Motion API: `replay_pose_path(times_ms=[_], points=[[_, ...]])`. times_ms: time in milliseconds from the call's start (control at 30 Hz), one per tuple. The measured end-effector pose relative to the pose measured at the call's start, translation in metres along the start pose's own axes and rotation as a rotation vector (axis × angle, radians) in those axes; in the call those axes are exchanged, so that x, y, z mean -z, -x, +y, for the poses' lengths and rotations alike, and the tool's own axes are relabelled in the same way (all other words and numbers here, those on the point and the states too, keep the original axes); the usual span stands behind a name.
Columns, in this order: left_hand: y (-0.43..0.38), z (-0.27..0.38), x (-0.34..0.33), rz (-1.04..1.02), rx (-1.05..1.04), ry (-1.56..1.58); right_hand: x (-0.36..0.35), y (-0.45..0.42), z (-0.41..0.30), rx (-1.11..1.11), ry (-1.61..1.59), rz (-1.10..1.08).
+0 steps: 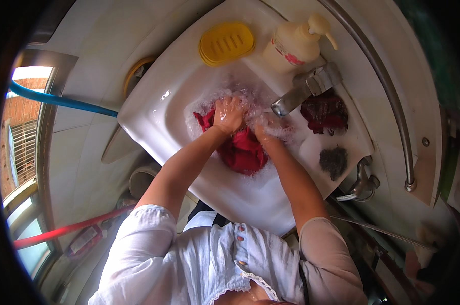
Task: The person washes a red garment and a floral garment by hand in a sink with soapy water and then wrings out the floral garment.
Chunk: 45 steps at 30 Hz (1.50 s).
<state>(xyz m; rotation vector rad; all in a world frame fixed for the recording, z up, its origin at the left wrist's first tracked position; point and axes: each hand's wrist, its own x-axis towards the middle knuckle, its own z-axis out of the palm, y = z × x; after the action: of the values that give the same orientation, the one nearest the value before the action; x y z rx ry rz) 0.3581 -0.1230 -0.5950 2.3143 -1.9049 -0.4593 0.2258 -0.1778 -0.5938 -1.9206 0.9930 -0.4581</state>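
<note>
Foamy water stands in the white washbasin (222,190), with a red cloth (245,150) partly sunk in it. My left hand (230,114) lies palm down on the cloth, wet, its fingertips among the suds; whether it grips the fabric does not show. Just to its right, my right hand (266,126) is mostly covered by foam and water beside the same cloth, so its fingers are hidden. The tip of a chrome faucet (306,91) hangs close above and to the right of my right hand.
On the basin's rim are a yellow soap dish (227,42), a cream pump bottle (292,47), a dark red wet cloth (325,112) and a dark grey scouring pad (333,162). A metal rail (382,72) curves along the right wall; a shower mixer tap (361,183) sits below it.
</note>
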Motion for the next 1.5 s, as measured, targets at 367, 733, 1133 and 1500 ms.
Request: replay_pose_path(times_ms=[367,733,1133,1500], points=[[-0.031,-0.025,0.066,0.149,0.215,0.856,0.059,0.016,-0.049,0.045,-0.013,0.343],[0.055,0.005,0.048,-0.053,-0.354,0.008,0.031,0.08,-0.043,0.155,0.743,-0.23],[-0.042,0.012,0.043,-0.124,-0.116,0.074,0.023,-0.013,0.0,0.121,0.73,0.153],[0.03,-0.04,0.089,0.209,-0.018,0.036,0.089,0.059,-0.055,0.125,0.337,0.017]])
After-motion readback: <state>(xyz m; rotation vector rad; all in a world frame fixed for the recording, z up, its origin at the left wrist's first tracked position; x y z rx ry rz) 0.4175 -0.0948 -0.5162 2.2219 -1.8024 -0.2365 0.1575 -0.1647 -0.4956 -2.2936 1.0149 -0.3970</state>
